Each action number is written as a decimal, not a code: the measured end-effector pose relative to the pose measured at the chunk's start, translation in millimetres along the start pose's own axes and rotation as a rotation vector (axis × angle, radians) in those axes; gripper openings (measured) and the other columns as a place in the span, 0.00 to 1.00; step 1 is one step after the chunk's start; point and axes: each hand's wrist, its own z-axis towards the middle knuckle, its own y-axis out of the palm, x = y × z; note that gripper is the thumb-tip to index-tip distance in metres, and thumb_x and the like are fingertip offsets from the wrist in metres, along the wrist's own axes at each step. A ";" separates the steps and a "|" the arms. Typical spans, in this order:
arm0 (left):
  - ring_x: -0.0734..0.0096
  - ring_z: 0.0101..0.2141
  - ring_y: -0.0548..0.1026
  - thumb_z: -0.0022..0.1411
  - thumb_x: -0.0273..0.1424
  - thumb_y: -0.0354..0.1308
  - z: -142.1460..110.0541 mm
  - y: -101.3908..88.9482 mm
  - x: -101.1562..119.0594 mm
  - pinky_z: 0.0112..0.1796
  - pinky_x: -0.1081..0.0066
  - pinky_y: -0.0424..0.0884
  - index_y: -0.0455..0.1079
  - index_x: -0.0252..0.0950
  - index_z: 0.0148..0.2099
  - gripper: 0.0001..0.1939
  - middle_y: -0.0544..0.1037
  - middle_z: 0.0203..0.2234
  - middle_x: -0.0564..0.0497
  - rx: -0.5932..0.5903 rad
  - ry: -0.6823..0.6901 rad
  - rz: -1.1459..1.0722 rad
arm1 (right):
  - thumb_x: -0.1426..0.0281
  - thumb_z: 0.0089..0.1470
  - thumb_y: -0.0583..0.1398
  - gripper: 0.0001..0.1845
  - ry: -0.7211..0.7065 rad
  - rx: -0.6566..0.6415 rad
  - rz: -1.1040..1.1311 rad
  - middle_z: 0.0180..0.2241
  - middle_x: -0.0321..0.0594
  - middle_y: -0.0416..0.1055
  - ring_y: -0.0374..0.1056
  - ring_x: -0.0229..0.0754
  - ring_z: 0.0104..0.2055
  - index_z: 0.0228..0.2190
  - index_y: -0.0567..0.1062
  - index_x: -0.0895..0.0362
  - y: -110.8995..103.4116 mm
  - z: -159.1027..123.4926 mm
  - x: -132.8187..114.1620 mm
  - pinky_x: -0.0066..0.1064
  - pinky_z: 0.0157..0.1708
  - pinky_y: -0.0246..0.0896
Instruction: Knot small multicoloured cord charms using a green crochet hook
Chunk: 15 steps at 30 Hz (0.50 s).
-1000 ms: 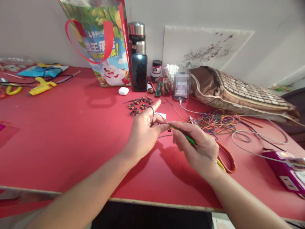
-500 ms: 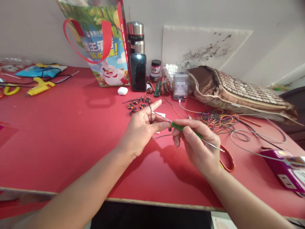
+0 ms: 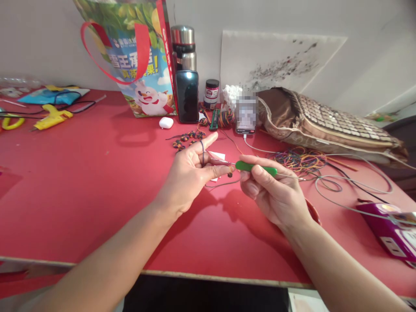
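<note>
My left hand pinches a small dark piece of crochet between thumb and fingers, most of it hidden. Dark yarn is looped round the raised index finger. In my right hand is a crochet hook by its green handle, lying nearly level. Its thin metal tip points left and meets the work at my left fingertips. Several multicoloured crocheted pieces lie just beyond my left hand. White paper is partly visible behind the fingers.
A tangle of multicoloured yarn and a white cable lie to the right. Red-handled scissors are mostly hidden by my right wrist. Phones, a shopping bag, a cushion and a purple power strip stand around.
My right hand has shifted slightly right and turned the hook from a slant to nearly level. It covers more of the scissors. The left hand keeps its pinch.
</note>
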 end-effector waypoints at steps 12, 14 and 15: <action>0.66 0.34 0.80 0.44 0.28 0.82 -0.9 -1.3 1.1 0.35 0.69 0.75 0.68 0.33 0.72 0.53 0.82 0.29 0.52 0.025 -0.007 0.043 | 0.59 0.52 0.76 0.12 -0.077 0.050 -0.058 0.25 0.38 0.78 0.65 0.33 0.20 0.36 0.89 0.52 -2.7 1.2 -4.5 0.29 0.20 0.61; 0.66 0.34 0.81 0.44 0.27 0.82 -1.1 -1.1 1.5 0.36 0.68 0.75 0.68 0.33 0.72 0.53 0.82 0.29 0.53 0.025 -0.002 0.044 | 0.59 0.53 0.76 0.12 -0.089 0.057 -0.075 0.25 0.37 0.78 0.65 0.33 0.20 0.36 0.89 0.52 -4.3 1.8 -5.9 0.28 0.19 0.59; 0.66 0.34 0.81 0.44 0.27 0.82 -1.2 -1.1 1.6 0.37 0.68 0.75 0.68 0.33 0.72 0.53 0.82 0.29 0.53 0.024 -0.001 0.044 | 0.59 0.53 0.76 0.11 -0.094 0.058 -0.082 0.25 0.37 0.78 0.64 0.32 0.20 0.36 0.89 0.52 -5.1 2.1 -6.3 0.28 0.19 0.59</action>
